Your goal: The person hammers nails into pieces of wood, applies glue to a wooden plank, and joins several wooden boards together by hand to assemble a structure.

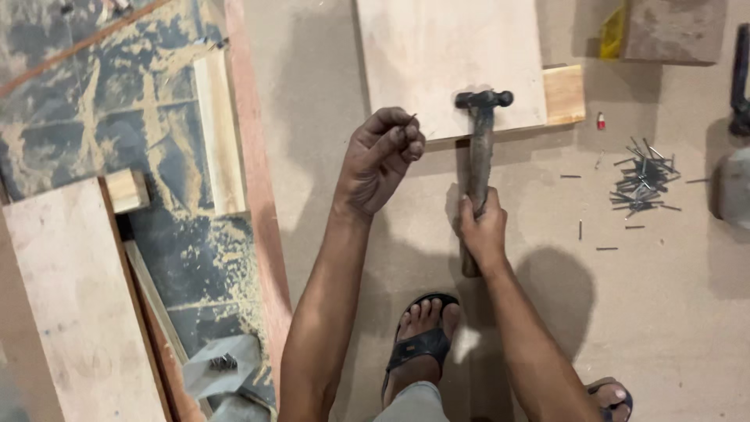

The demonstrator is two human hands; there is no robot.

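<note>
My left hand (pixel 380 159) is closed around several small nails (pixel 409 119), pinched between thumb and fingertips, held above the brown board floor. My right hand (pixel 483 227) grips the wooden handle of a hammer (pixel 480 156). Its dark metal head lies over the near edge of a pale plywood sheet (pixel 449 55). A small wooden block (pixel 564 94) sticks out from under the plywood's right corner. My feet in dark sandals (pixel 422 340) stand just below the hands.
A heap of loose nails (pixel 643 184) lies to the right, with a few strays around it. Wooden strips (pixel 220 133), a plywood plank (pixel 78 305) and a small block (pixel 126 190) rest on the sawdust-covered surface at left. A dark tool (pixel 739 78) sits at the right edge.
</note>
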